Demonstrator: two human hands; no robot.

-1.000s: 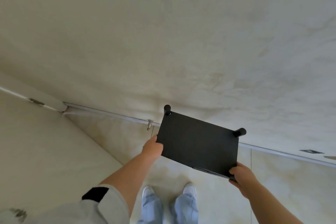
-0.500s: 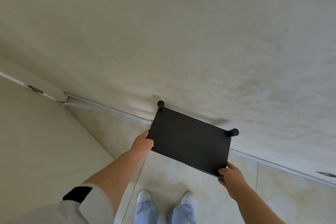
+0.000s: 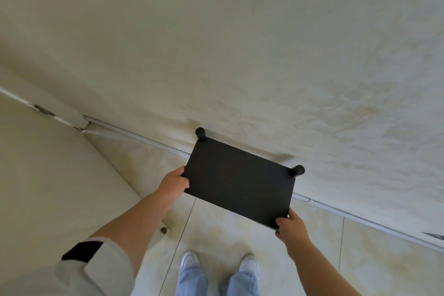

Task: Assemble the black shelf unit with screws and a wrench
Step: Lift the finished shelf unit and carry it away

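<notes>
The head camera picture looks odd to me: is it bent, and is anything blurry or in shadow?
Head view: the wide lens makes the skirting line run slanted; the black shelf panel, gripped by the left hand and right hand, is sharp; soft shadows fall on the wall behind it; no glare.

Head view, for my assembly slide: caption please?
Both hands, left hand and right hand, hold the black shelf unit against the wall.

One black shelf (image 3: 237,181), two round legs (image 3: 200,134), two hands (image 3: 173,183), two shoes (image 3: 190,260).
</notes>
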